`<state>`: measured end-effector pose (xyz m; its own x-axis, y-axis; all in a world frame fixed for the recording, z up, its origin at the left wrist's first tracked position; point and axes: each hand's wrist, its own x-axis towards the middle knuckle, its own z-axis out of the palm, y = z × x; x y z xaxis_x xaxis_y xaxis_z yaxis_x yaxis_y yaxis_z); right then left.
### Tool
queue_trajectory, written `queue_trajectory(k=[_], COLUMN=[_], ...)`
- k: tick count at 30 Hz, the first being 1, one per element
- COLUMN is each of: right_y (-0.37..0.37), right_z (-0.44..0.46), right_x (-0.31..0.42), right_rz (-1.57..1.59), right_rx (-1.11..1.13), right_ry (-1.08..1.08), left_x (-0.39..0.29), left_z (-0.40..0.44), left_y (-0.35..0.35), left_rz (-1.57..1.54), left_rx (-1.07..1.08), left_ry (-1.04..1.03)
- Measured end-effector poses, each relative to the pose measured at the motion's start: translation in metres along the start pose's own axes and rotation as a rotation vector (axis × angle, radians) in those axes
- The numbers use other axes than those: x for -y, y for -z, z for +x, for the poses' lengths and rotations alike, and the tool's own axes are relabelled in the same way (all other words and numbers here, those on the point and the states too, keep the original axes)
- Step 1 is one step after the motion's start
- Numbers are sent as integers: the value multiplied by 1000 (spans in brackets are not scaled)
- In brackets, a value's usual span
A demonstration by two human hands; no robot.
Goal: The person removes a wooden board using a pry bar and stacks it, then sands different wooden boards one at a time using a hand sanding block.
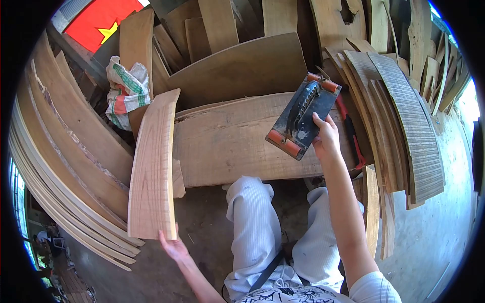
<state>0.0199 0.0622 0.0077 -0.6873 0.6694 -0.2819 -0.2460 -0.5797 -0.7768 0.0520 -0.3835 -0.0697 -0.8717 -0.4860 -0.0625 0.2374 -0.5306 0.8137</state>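
Pinching pale board (151, 166), lengthwise six-to-twelve, by its six-o'clock end with left hand (175, 248) — gripping sanding block (306, 122), toward two, in right hand (328, 136).

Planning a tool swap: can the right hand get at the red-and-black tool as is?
Probably not: the right hand grips the black sander. Otherwise the red-and-black tool lies close, its lower end uncovered.
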Motion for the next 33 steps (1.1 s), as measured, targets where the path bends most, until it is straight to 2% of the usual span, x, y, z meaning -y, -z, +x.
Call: queue_trajectory(k=[6,13,16,19,22,24,26,29,30,31,33], right_y=[-6,-6,-3,7,21,29,36,37,37,37,36], right_z=[2,2,2,6,15,20,23,14,13,12,12], right_x=[-2,3,11,20,27,30,30,39,41,42,43], right_rz=[4,50,80,171,221,234,225,229,224,225,165], right_rx=[10,-12,-54,-62,-57,-57,-72,-108,-117,-120,-106], right_ry=[4,67,129,106,58,76,130,124,133,131,169], left_x=[-55,-63,-52,-39,-20,3,13,30,28,26,21], left_z=[-27,-37,-20,2,32,55,95,145,145,145,133], left_y=[9,-3,-19,-42,-69,-87,-95,-111,-117,-122,-135], left_rz=[126,84,191,274,298,217,291,349,479,483,931], left_rx=[-131,-98,36,171,486,411,592,701,688,689,678], left_ry=[-128,-28,-39,110,205,199,325,436,357,359,280])
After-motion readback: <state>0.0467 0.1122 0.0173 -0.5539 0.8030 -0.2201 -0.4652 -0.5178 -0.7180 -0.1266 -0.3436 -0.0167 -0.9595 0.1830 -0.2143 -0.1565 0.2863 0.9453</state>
